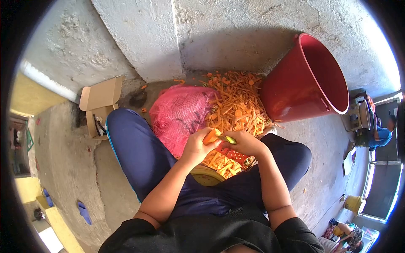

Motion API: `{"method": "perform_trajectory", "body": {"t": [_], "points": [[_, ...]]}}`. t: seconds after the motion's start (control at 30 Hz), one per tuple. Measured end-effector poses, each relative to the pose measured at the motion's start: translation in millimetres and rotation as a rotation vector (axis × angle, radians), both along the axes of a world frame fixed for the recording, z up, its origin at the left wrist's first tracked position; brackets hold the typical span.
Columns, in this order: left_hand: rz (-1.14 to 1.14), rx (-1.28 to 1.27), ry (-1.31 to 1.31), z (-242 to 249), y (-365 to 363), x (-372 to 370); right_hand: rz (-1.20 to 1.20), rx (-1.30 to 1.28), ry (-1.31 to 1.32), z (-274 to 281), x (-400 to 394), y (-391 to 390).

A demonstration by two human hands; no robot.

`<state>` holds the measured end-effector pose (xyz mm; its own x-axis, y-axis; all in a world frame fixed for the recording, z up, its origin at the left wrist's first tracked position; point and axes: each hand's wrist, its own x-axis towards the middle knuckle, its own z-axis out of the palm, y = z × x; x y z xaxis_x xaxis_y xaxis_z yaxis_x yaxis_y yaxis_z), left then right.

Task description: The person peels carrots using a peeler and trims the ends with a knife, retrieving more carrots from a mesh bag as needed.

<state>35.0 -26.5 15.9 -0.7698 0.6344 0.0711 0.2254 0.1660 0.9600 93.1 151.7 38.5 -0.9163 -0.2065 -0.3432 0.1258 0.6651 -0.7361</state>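
Observation:
My left hand (195,146) is closed around an orange carrot (211,136), held above my lap between my knees. Close beside it, my right hand (249,144) grips a small tool with a green handle (230,139) near the carrot's end; its working edge is too small to make out. Below both hands, cut carrot pieces (222,163) lie by a red perforated container (233,154). Beyond them spreads a heap of carrot peelings and slices (242,99). A pink mesh sack (181,110) leans against the heap's left side.
A tall red bucket (287,80) stands tilted in view at the right of the heap, by the wall (228,25). An open cardboard box (100,95) lies to the left. Blue slippers (84,213) rest on the floor. Other people (382,134) are at the far right.

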Motion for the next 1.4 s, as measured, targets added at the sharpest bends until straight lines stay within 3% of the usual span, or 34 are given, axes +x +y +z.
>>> {"method": "perform_trajectory", "body": {"t": [0.57,0.97,1.1,1.23,1.3,1.4], "points": [[-0.007,-0.021,0.075,-6,2,-1,-0.005,0.002,-0.008,-8,-2,4],[-0.118,-0.068,0.024,13,-1,7,0.027,-0.034,0.172,-24,-2,5],[-0.397,0.027,0.171,16,5,25,-0.049,0.340,-0.074,-42,-9,-1],[-0.459,0.053,0.251,10,13,29,-0.100,0.249,-0.075,-75,-12,-9],[-0.411,0.107,0.241,3,11,20,-0.037,-0.025,0.070,-121,-7,-11],[-0.216,0.231,0.369,11,15,11,-0.024,-0.581,0.182,-125,-2,-24]]}}
